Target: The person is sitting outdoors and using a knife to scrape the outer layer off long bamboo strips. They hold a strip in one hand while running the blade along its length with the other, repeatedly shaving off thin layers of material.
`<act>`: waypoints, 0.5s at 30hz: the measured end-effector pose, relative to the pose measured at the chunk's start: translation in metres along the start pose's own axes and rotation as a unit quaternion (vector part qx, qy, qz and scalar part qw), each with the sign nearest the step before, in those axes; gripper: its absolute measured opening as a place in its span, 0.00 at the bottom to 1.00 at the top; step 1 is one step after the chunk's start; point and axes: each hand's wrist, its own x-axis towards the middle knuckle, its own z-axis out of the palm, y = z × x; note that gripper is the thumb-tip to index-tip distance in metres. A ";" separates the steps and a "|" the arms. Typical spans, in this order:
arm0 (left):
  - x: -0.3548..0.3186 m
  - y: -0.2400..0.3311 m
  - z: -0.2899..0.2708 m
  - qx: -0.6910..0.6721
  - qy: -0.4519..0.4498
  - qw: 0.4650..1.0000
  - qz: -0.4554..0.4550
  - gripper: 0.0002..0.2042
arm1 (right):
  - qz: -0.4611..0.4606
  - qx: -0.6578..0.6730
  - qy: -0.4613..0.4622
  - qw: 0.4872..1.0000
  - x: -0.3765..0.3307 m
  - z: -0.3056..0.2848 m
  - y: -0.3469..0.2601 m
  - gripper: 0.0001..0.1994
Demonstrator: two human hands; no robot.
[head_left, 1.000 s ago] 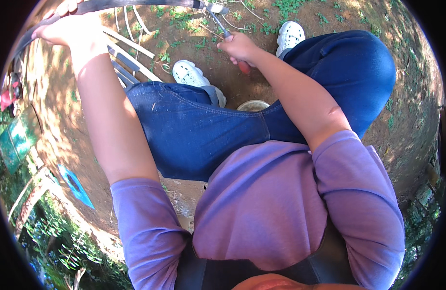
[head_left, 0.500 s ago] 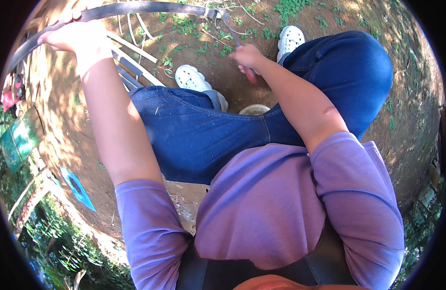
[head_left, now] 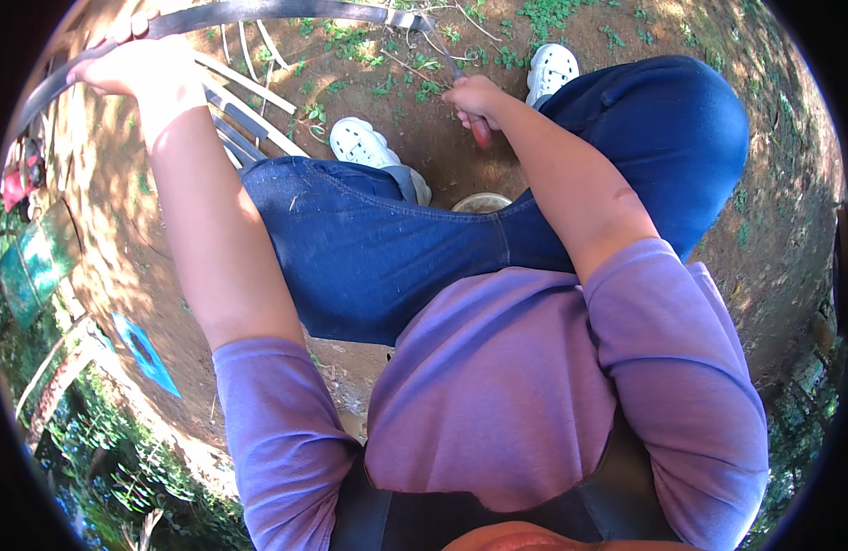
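A long, dark, flat strip [head_left: 286, 9], perhaps bamboo or wood, runs across the far edge of the view. My left hand [head_left: 153, 69] is closed around it at the far left, fingers curled over its far side. Between my feet, my right hand [head_left: 474, 99] grips a knife [head_left: 481, 134] by its red handle. Its thin, dark blade points away from me, up to the strip's right end, where the surface looks pale. Whether the blade touches the strip I cannot tell.
Several pale and dark strips [head_left: 249, 115] lie on the ground left of my knee. Thin shavings and small green plants are scattered ahead. My white clogs [head_left: 361, 144] rest on brown soil, with a round pale rim [head_left: 482, 203] between my legs. A blue piece [head_left: 146, 354] lies at left.
My right hand and the knife have shifted slightly right and away from me. A raised bit near the strip's right end no longer shows there. The left hand keeps its hold.
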 end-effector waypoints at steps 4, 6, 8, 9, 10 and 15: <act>-0.004 0.001 -0.002 -0.068 -0.033 0.997 -0.021 0.31 | -0.043 0.026 -0.028 0.998 -0.006 0.008 -0.008 0.09; -0.007 -0.001 -0.001 -0.058 -0.026 0.997 -0.032 0.32 | -0.055 0.011 -0.029 0.998 -0.008 0.008 -0.006 0.09; -0.004 0.003 0.004 -0.057 -0.016 0.998 -0.025 0.32 | -0.019 -0.010 0.000 1.000 0.003 -0.004 0.003 0.09; -0.005 0.001 0.000 -0.058 -0.007 0.998 -0.017 0.32 | 0.033 0.024 0.005 0.999 -0.001 -0.004 0.006 0.09; -0.005 0.000 -0.002 -0.060 0.002 0.998 -0.010 0.32 | 0.021 0.032 -0.001 0.999 0.000 -0.002 0.005 0.08; 0.008 -0.004 0.003 -0.080 -0.003 0.996 -0.048 0.33 | -0.075 0.013 -0.037 0.996 0.002 -0.001 -0.004 0.07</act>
